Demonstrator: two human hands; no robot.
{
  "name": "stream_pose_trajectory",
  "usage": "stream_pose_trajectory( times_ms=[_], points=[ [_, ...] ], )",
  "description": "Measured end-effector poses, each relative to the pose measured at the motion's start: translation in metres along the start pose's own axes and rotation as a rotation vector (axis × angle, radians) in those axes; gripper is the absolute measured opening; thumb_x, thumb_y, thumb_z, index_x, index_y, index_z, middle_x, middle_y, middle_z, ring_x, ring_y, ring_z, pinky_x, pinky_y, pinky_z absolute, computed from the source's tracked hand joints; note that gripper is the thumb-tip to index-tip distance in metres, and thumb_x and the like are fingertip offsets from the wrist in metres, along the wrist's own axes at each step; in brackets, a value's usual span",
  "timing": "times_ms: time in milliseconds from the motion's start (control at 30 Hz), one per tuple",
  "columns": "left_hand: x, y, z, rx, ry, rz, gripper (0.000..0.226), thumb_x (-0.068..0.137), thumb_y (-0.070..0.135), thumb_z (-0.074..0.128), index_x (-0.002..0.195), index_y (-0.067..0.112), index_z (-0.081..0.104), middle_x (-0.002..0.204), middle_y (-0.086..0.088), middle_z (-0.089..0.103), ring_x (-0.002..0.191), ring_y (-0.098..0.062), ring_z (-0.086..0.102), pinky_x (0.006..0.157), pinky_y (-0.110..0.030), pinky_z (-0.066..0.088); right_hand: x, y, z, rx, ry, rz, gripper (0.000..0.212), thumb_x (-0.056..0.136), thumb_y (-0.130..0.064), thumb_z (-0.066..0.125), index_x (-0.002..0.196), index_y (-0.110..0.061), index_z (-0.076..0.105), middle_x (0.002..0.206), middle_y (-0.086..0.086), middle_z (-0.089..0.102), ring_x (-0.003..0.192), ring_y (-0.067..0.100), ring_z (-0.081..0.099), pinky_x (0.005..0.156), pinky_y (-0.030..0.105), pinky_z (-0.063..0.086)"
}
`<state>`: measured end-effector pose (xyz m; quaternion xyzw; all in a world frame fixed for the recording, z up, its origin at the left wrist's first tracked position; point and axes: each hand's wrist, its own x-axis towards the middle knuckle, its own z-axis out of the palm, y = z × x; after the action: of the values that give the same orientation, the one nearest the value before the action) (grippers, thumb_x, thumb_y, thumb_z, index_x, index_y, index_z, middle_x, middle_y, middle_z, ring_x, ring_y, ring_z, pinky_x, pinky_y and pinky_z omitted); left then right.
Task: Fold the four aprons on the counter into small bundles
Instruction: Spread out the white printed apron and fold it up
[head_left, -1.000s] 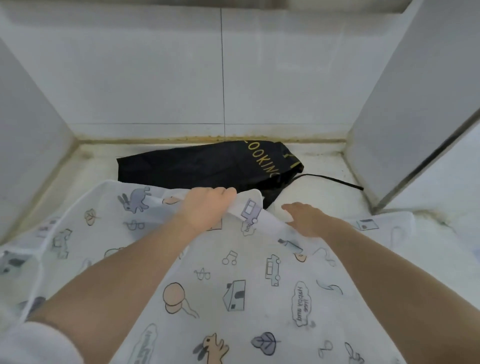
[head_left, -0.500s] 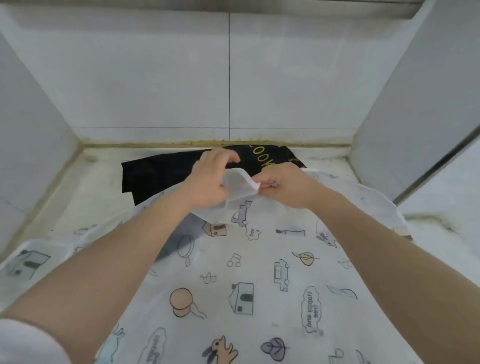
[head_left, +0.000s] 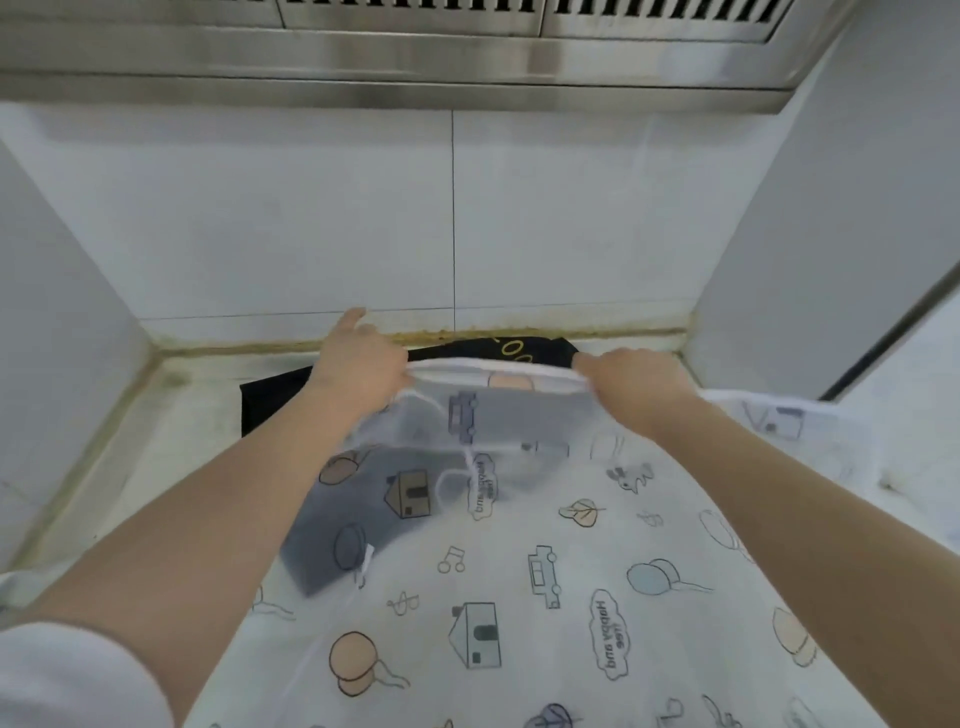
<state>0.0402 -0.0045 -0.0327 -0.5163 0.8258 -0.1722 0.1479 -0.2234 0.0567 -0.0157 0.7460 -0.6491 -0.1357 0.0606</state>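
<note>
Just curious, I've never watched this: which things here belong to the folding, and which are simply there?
Part of the folding:
- patterned apron, top edge gripped by the left hand and right hand
- black apron behind it

Simply there:
- counter
- tiled wall
- steel hood

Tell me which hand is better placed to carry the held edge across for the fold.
Probably the left hand: it grips the white cartoon-print apron's hem at its corner end, where loose ties hang. The right hand grips mid-hem, with cloth running on past it, so it suits anchoring.

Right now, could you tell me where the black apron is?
In the head view, the black apron lies at the counter's back, against the wall, partly hidden behind the lifted white printed apron.
</note>
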Motion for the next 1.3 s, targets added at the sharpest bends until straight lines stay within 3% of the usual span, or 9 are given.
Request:
stream_pose_trajectory(
  times_ms=[133,333,567,633,733,833,933,1033,1300],
  points=[
    [0.008,-0.002,-0.005,-0.036,0.294,-0.172,0.029,0.074,-0.001,0.058,0.102,0.006,0.055,0.086,-0.009,0.063,0.077,-0.028,0.058,0.061,-0.032,0.036,0.011,0.008,-0.001,-0.052,0.507,-0.004,0.054,0.03,0.015,0.07,0.075,-0.008,0.048,0.057,0.004,0.039,0.034,0.017,0.034,0.038,0.014,0.019],
    [-0.012,0.02,0.017,-0.068,-0.113,-0.013,0.021,0.09,0.017,0.048,0.11,0.014,0.055,0.081,0.001,0.057,0.074,-0.019,0.058,0.059,-0.03,0.039,-0.012,-0.006,0.053,-0.097,-0.117,-0.045,0.033,0.09,-0.003,0.047,0.121,-0.013,0.04,0.114,0.004,0.055,0.098,0.025,0.061,0.064,0.03,0.038],
    [-0.045,0.042,0.045,-0.298,-0.603,0.134,0.02,0.083,0.035,0.06,0.094,0.019,0.06,0.074,0.005,0.056,0.066,-0.011,0.054,0.065,-0.024,0.046,-0.037,-0.026,0.096,0.097,-0.711,-0.046,0.041,0.092,-0.048,0.048,0.111,-0.013,0.059,0.116,0.004,0.059,0.103,0.021,0.057,0.087,0.033,0.044],
    [-0.053,0.048,0.05,-0.626,-0.804,0.157,0.03,0.084,0.045,0.061,0.103,0.021,0.059,0.081,0.007,0.066,0.073,-0.012,0.061,0.073,-0.027,0.052,-0.032,-0.037,0.093,0.322,-0.623,-0.004,0.053,0.093,-0.057,0.038,0.1,-0.011,0.062,0.106,0.005,0.062,0.094,0.02,0.057,0.083,0.033,0.044],
    [-0.057,0.051,0.055,-1.017,-0.468,0.066,0.026,0.093,0.04,0.049,0.089,0.017,0.06,0.08,0.0,0.066,0.073,-0.016,0.06,0.072,-0.031,0.048,-0.01,-0.063,0.088,0.534,-0.227,-0.023,0.037,0.1,-0.034,0.039,0.131,-0.016,0.05,0.131,0.006,0.051,0.116,0.023,0.05,0.095,0.033,0.041],
    [-0.049,0.037,0.062,-0.814,0.052,-0.209,0.021,0.094,0.013,0.045,0.112,0.018,0.055,0.117,-0.004,0.057,0.104,-0.019,0.053,0.085,-0.032,0.043,0.009,-0.094,0.082,0.596,-0.097,-0.082,0.056,0.096,-0.012,0.048,0.145,-0.029,0.026,0.145,0.005,0.032,0.125,0.025,0.042,0.096,0.035,0.042],
    [-0.044,0.015,0.088,-0.565,-0.116,-0.239,0.066,0.084,-0.001,0.053,0.142,0.025,0.032,0.148,-0.001,0.03,0.137,-0.024,0.024,0.113,-0.041,0.02,0.026,-0.12,0.083,0.349,-0.057,-0.193,0.074,0.089,0.0,0.053,0.146,-0.035,0.02,0.157,0.002,0.003,0.14,0.029,0.017,0.109,0.042,0.031],
    [-0.043,-0.005,0.123,-0.539,-0.222,-0.206,0.058,0.085,0.007,0.057,0.136,0.028,0.039,0.145,-0.001,0.034,0.136,-0.025,0.025,0.114,-0.042,0.017,0.048,-0.135,0.092,0.225,-0.093,-0.193,0.088,0.087,-0.002,0.059,0.151,-0.028,0.005,0.159,0.003,0.002,0.146,0.026,0.0,0.117,0.045,0.006],
    [-0.044,-0.027,0.143,-0.836,-0.287,-0.137,0.024,0.08,0.005,0.053,0.063,0.021,0.046,0.089,-0.006,0.061,0.077,-0.022,0.058,0.067,-0.034,0.048,0.064,-0.117,0.103,0.214,-0.199,0.018,0.017,0.092,-0.01,0.044,0.102,-0.023,0.051,0.104,0.0,0.061,0.112,0.024,0.054,0.109,0.041,0.024]
  ],
)
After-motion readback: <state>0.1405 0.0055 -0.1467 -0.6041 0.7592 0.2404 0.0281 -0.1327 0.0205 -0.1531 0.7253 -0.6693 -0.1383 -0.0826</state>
